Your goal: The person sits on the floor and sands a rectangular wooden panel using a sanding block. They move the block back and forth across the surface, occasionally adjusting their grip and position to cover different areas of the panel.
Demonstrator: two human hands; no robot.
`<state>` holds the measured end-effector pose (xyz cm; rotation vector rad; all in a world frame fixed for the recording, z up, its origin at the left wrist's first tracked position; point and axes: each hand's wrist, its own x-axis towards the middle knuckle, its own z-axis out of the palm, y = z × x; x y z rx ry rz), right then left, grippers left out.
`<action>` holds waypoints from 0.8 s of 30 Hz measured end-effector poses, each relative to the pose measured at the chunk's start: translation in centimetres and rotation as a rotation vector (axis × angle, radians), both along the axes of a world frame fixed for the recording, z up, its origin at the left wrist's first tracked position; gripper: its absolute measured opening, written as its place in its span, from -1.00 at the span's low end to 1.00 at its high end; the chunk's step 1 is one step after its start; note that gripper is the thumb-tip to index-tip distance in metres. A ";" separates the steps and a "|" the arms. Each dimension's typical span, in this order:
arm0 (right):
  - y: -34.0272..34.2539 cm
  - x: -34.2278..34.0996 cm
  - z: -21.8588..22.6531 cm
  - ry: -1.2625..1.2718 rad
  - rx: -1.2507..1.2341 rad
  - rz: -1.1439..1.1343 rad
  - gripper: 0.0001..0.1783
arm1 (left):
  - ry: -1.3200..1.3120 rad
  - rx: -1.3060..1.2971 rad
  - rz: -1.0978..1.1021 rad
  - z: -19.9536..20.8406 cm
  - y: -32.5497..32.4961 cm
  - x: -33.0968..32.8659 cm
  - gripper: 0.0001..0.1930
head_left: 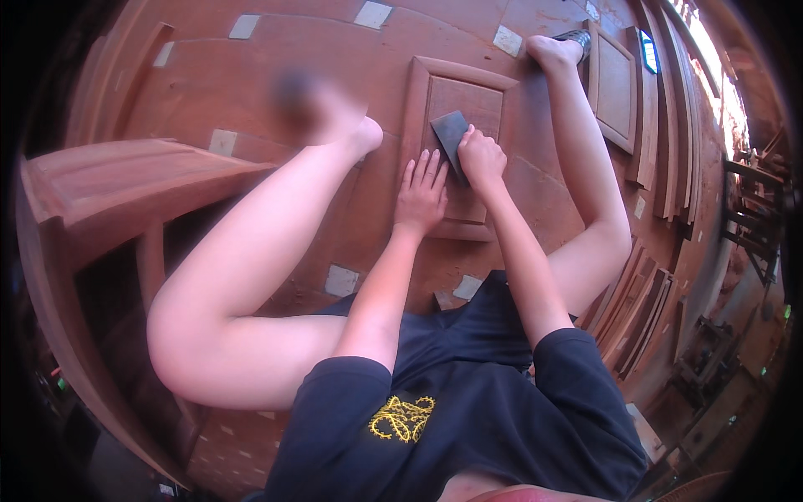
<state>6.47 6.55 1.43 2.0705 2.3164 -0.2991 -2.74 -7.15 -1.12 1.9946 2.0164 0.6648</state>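
A reddish-brown framed wooden panel (pixel 416 99) lies between my legs, with a raised border around a recessed middle. My right hand (pixel 483 159) is closed on the edge of a dark grey, flat rectangular sheet (pixel 450 132). That sheet rests slantwise over the recessed middle; whether it is sandpaper or a scraper I cannot make out. Just to its left, my left hand (pixel 421 194) lies flat on the panel's left side, fingers spread and holding nothing.
Brown wooden furniture (pixel 150 180) with a curved edge stands at my left. Another framed panel (pixel 612 88) and long boards (pixel 665 125) lie at far right, with stacked wooden strips (pixel 631 305) nearer. Pale square patches (pixel 372 14) dot the reddish surface. My bent legs flank the panel.
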 end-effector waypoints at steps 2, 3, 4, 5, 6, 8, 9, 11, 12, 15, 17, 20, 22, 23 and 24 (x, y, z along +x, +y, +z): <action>0.9 -0.4 0.0 0.011 -0.003 0.005 -0.44 | 0.001 -0.014 0.001 0.0 -0.1 0.0 -0.47; 1.7 -0.9 -0.1 0.023 0.003 -0.006 -0.43 | 0.000 -0.013 -0.001 0.0 -0.1 0.0 -0.47; 2.7 -1.6 -0.2 0.036 0.007 -0.017 -0.42 | 0.000 -0.013 -0.003 0.0 0.0 0.1 -0.46; 3.6 -2.4 -0.5 0.052 0.012 -0.033 -0.41 | 0.003 -0.013 -0.010 0.1 0.2 0.1 -0.46; 4.6 -3.2 -0.3 0.073 -0.006 -0.046 -0.41 | -0.001 -0.012 -0.013 0.2 0.3 0.2 -0.46; 6.1 -4.7 0.1 0.114 -0.046 -0.069 -0.40 | -0.013 -0.016 -0.016 0.3 0.4 0.4 -0.46; 5.8 -5.0 0.2 0.112 -0.065 -0.074 -0.39 | -0.003 -0.023 -0.012 0.3 0.3 0.3 -0.46; 5.0 -5.0 0.6 0.099 -0.099 -0.080 -0.39 | 0.008 -0.034 0.001 0.3 0.3 0.3 -0.46; 4.5 -5.0 0.7 0.096 -0.114 -0.078 -0.39 | -0.002 -0.046 0.005 0.1 0.4 0.2 -0.46; 1.6 -3.7 0.6 0.079 -0.146 -0.072 -0.38 | -0.024 -0.076 0.010 -0.1 0.0 0.0 -0.46; 2.3 -3.8 0.4 0.090 -0.146 -0.093 -0.37 | -0.030 -0.073 0.010 -0.2 0.0 0.1 -0.46; 4.2 -4.4 0.2 0.097 -0.105 -0.118 -0.38 | -0.027 -0.038 0.006 0.5 0.3 0.3 -0.47; 6.6 -5.9 0.3 0.110 -0.068 -0.118 -0.39 | -0.028 -0.021 0.000 0.3 0.6 0.3 -0.47; 7.2 -6.4 0.2 0.135 -0.076 -0.129 -0.37 | -0.033 -0.018 -0.001 0.2 0.5 0.4 -0.47; 6.9 -6.5 0.1 0.127 -0.090 -0.115 -0.37 | -0.032 -0.032 -0.003 0.2 0.3 0.3 -0.47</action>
